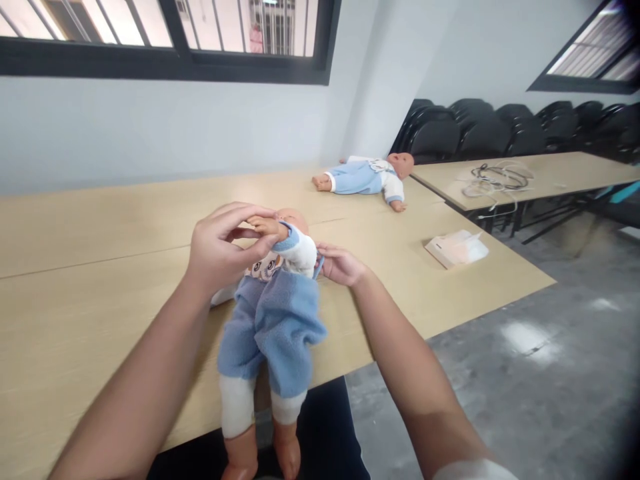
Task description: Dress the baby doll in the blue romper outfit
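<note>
A baby doll [287, 313] in blue fleece trousers and a white top with blue cuffs lies at the table's front edge, its bare feet hanging past it. My left hand [225, 240] is closed around the doll's raised hand and wrist, drawing that arm across its chest. Beside the doll's sleeve, my right hand [341, 264] has its fingers closed at a blue strip near the doll's back. Those fingertips are partly hidden by the doll. The doll's head shows only in part behind the raised arm.
A second baby doll [360, 177] in matching clothes lies farther back on the table [75, 280]. An open pack of tissues [456, 249] sits to the right. Coiled cables [500, 179] rest on another table, with stacked black chairs [435, 133] behind.
</note>
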The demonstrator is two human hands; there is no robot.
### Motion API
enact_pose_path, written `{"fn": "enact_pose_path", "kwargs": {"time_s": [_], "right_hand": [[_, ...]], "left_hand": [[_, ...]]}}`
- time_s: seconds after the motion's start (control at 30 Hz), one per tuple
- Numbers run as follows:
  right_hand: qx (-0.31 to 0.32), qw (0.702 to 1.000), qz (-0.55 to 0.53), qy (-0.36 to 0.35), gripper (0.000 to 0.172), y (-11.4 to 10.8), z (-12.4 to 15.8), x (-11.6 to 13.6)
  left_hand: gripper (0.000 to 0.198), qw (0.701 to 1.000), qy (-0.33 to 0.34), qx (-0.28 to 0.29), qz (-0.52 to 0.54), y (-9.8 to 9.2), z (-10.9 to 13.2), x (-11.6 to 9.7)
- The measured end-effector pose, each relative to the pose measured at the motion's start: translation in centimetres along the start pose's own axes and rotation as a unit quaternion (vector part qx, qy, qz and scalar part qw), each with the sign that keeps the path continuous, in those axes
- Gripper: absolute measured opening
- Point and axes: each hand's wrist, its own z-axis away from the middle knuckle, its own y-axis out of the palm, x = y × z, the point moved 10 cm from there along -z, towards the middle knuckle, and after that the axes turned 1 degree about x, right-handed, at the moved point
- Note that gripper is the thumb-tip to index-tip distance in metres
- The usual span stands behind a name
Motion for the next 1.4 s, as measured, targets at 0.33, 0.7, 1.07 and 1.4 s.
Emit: {"fn": "enact_pose_path", "kwargs": {"time_s": [0.33,0.7,1.07,1.4], "right_hand": [[-0.144,0.954,0.233,-0.125,0.053,0.0,3.9,2.9],[-0.217,0.943,0.225,-0.112,0.040,-0.7,8.1,0.3],[-0.330,0.875,0.333,-0.118,0.033,-1.7,11.7,1.1],[-0.390,0.875,0.228,-0.175,0.026,10.5,26.7,-6.7]], "left_hand": [[0.030,0.997,-0.040,0.052,-0.034,2.2,0.5,-0.5],[0.022,0.993,0.048,0.102,-0.034,4.8,0.9,-3.5],[0.029,0.966,0.022,0.252,-0.046,11.7,3.7,-3.5],[0.009,0.825,0.164,0.516,-0.159,22.5,11.4,-8.3]]}}
